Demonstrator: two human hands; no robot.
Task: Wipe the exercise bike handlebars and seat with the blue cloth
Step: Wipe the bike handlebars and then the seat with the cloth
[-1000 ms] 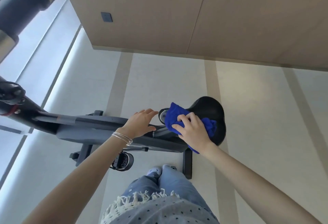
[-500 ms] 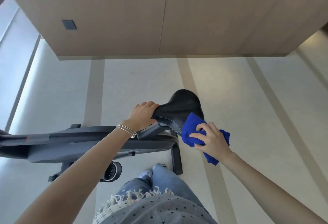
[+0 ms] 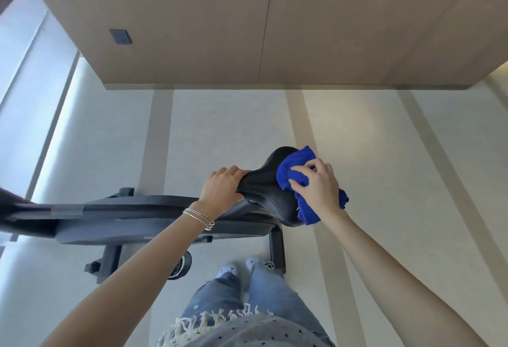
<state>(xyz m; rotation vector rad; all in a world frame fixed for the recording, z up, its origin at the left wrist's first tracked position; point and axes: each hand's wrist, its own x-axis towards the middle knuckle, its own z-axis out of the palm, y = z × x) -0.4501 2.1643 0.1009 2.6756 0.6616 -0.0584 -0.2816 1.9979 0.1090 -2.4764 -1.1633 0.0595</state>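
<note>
Nearest, a pair of jeans [image 3: 247, 300] and pale shoes [image 3: 255, 264] stand on the floor [image 3: 220, 126] just beside the rear foot of the exercise bike [image 3: 137, 209]. Both bare forearms reach forward from there. The left hand [image 3: 222, 190], with thin bracelets [image 3: 199, 217] on its wrist, grips the narrow front tip of the black seat [image 3: 264, 190], fingers curled over the top and thumb underneath. The right hand [image 3: 316, 184] clutches the bunched blue cloth [image 3: 291, 170], fingers curled into the fabric, and presses it against the wide back end of the seat on the right side; part of the cloth hangs down below the wrist. The bike's dark frame runs off to the left, a pedal [image 3: 182, 267] showing beneath it. Beyond, pale floor with tan stripes meets a wood-panelled wall [image 3: 220, 16] carrying a small dark plate [image 3: 120, 36].
</note>
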